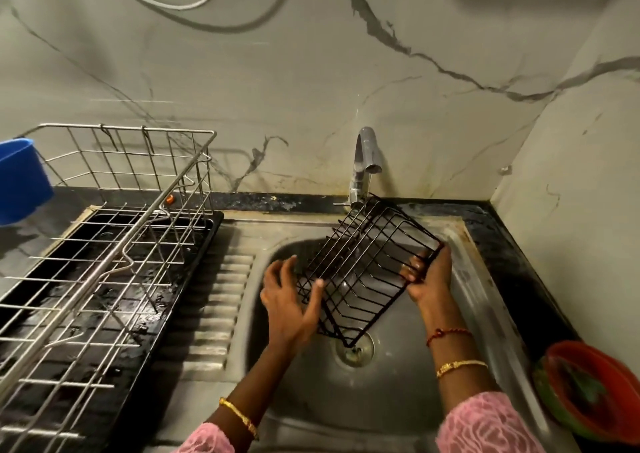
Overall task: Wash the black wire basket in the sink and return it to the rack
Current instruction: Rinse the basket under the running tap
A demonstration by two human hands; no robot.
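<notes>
Pink sleeves lowest in view; my right hand (427, 276) grips the black wire basket (360, 272), tilted over the sink (467, 279) below the tap (365, 162). Left hand (289, 300) touches its side, fingers spread. Washing looks midway; return to the rack (104, 245) remains.

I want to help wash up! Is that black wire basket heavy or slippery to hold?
Probably light: the black wire basket is thin open wire, and the right hand holds one end. Likely stiff, since it keeps its shape tilted over the sink. Possibly slippery; it looks wet.
</notes>
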